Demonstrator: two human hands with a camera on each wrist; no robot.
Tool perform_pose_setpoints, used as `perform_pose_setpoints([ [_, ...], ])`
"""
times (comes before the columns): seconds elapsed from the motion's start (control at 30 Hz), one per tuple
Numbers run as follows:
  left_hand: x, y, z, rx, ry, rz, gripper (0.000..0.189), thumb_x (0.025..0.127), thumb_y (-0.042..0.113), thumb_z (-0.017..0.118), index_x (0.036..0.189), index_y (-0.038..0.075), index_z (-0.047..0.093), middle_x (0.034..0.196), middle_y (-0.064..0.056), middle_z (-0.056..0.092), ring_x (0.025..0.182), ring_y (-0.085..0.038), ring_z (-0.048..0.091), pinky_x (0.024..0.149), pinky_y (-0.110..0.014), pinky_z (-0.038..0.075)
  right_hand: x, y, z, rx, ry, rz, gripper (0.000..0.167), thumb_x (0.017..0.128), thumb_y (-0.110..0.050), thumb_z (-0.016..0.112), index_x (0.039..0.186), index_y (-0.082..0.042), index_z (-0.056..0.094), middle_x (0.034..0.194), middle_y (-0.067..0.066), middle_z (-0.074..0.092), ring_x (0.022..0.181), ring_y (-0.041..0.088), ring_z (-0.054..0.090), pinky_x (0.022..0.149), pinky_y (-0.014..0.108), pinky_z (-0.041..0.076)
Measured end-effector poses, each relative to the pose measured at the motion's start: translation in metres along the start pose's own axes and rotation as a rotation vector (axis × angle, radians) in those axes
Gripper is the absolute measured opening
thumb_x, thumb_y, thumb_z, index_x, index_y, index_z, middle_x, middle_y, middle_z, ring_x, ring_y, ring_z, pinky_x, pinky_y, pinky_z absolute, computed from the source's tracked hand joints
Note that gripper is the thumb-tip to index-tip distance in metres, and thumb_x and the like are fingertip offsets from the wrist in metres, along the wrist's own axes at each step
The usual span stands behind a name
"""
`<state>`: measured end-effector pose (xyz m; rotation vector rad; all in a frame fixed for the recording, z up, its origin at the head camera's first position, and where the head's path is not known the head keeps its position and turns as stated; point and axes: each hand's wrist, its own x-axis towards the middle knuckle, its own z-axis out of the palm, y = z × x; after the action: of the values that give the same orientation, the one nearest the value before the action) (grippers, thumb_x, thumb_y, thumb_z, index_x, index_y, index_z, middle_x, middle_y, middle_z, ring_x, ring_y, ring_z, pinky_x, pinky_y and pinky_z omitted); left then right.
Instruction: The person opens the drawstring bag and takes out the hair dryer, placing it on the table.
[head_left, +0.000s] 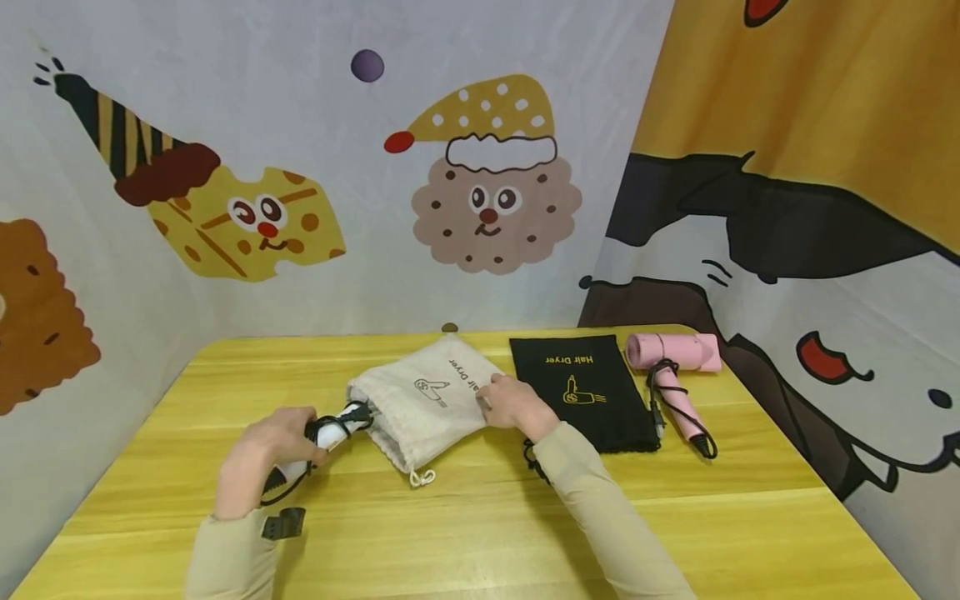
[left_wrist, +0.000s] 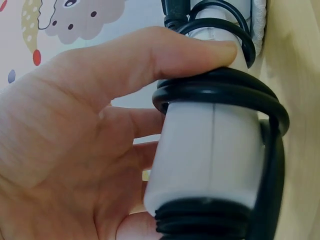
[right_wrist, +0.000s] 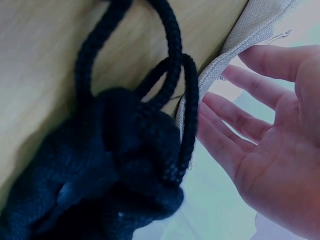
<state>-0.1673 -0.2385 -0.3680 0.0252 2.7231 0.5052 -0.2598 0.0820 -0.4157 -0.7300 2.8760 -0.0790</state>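
Note:
A white hair dryer [head_left: 330,435] has its handle sticking out of the mouth of a beige drawstring bag [head_left: 408,408]; the part inside is hidden. My left hand [head_left: 281,442] grips that handle. In the left wrist view, the thumb [left_wrist: 200,55] lies across the handle [left_wrist: 207,150] beside a wrapped black cord [left_wrist: 220,95]. At the bag's right side, my right hand [head_left: 513,404] touches the cloth. Its fingers [right_wrist: 240,120] look fairly straight against the bag's edge [right_wrist: 250,42] in the right wrist view.
A black drawstring bag [head_left: 600,367] lies flat to the right, its drawcord [right_wrist: 172,50] near my right hand. Beyond it, a pink hair dryer [head_left: 675,354] lies with its cord wound round the handle. Printed curtains stand behind the wooden table [head_left: 420,542].

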Motion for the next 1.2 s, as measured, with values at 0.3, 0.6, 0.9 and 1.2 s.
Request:
perform_pose_setpoints([
  [0.3,-0.0059,0.0044,-0.0012,-0.015,-0.001,0.001,0.06,0.07,0.026,0.075,0.116,-0.006,0.052,0.097,-0.015,0.06,0.079,-0.023,0.052,0.068,-0.04,0.047,-0.0001,0.0013,0.0015,0.0,0.025,-0.019,0.026,0.096,-0.022,0.051,0.114,-0.019,0.069,0.095,0.006,0.059,0.076,0.017,0.049,0.064,0.032,0.046],
  [0.6,-0.0081,0.0031,-0.0014,0.003,0.006,0.024,0.046,0.07,0.023,0.073,0.105,-0.001,0.055,0.09,-0.011,0.059,0.075,-0.021,0.05,0.062,-0.035,0.042,-0.0018,0.0015,-0.0002,0.002,0.015,-0.003,0.028,0.094,-0.024,0.054,0.118,-0.02,0.068,0.1,0.006,0.06,0.08,0.018,0.052,0.067,0.035,0.048],
  [0.9,-0.0059,-0.0018,-0.0012,0.012,0.006,0.049,0.037,0.07,0.021,0.074,0.098,0.005,0.056,0.089,-0.009,0.059,0.075,-0.021,0.049,0.062,-0.034,0.04,-0.0023,0.0023,0.0003,-0.01,0.017,0.0,0.029,0.093,-0.024,0.056,0.119,-0.021,0.067,0.1,0.006,0.06,0.081,0.018,0.053,0.068,0.036,0.05],
  [1.2,-0.0052,-0.0037,-0.0002,0.014,0.007,0.062,0.038,0.071,0.02,0.075,0.101,0.005,0.056,0.093,-0.01,0.06,0.079,-0.022,0.05,0.065,-0.037,0.042,-0.0016,0.0036,0.0012,-0.009,-0.001,0.012,0.028,0.091,-0.026,0.058,0.117,-0.021,0.068,0.104,0.006,0.06,0.084,0.018,0.054,0.069,0.036,0.05],
])
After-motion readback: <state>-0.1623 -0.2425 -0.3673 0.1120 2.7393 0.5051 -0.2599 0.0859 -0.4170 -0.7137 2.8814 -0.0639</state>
